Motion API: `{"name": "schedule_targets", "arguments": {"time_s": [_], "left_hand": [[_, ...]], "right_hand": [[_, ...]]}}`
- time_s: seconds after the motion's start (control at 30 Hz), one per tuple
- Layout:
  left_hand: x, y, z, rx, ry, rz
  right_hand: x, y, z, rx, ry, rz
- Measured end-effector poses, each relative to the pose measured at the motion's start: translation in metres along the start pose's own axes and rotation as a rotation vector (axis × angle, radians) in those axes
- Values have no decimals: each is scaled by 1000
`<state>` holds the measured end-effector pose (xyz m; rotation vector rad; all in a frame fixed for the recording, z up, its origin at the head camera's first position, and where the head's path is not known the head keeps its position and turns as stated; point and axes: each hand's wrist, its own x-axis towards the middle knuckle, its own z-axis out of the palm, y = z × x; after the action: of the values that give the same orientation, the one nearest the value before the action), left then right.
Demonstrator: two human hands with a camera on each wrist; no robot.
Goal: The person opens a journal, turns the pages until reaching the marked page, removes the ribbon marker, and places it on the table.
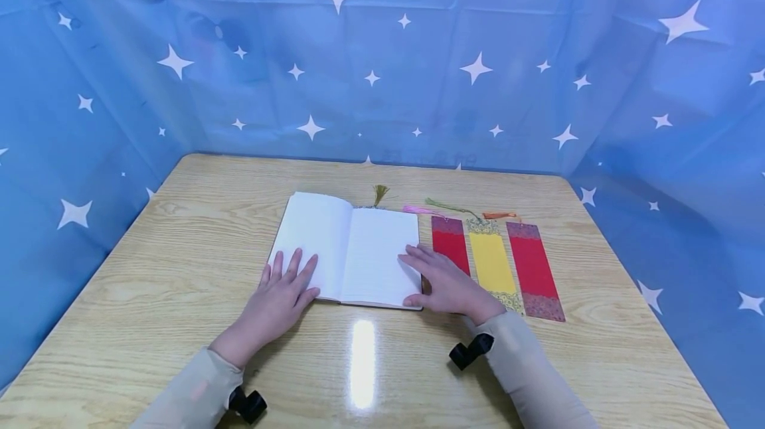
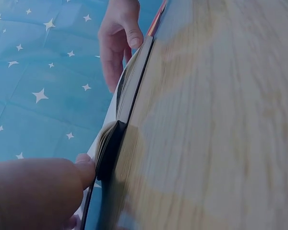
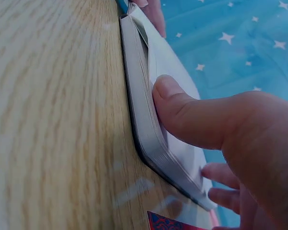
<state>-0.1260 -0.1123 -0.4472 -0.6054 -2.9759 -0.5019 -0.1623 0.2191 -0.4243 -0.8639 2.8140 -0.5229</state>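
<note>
A notebook (image 1: 382, 256) lies spread on the table, its pages white and faintly lined. My left hand (image 1: 281, 296) rests with spread fingers on the lower left page; in the left wrist view its thumb (image 2: 86, 170) is at the notebook's near edge. On the right page's outer edge lies my right hand (image 1: 445, 279). The right wrist view has its thumb (image 3: 175, 103) flat on the page, by a slight gap between the sheets (image 3: 144, 36). An olive tassel (image 1: 380, 193) and a strip of patterned edge stick out past the notebook's top.
Right of the notebook lie a red bookmark (image 1: 449, 240) with a pink tassel, partly under my right hand, a yellow bookmark (image 1: 493, 263) with a green tassel, and another red bookmark (image 1: 534, 269) with an orange tassel. A blue starry cloth (image 1: 382, 103) hangs behind the wooden table (image 1: 179, 263).
</note>
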Motion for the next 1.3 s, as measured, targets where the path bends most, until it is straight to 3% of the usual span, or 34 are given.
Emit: {"name": "schedule_targets", "arguments": {"time_s": [0.2,0.6,0.9,1.3], "left_hand": [[0,-2,0,-25,-42,-8],[0,-3,-1,-23,-50,9],[1,-3,1,4,-67,-4],[1,4,-2,1,-74,-16]], "right_hand": [[0,2,1,-13,-15,-8],[1,3,0,10,-7,-16],[2,0,1,43,44,-44],[4,-3,0,71,71,-7]]}}
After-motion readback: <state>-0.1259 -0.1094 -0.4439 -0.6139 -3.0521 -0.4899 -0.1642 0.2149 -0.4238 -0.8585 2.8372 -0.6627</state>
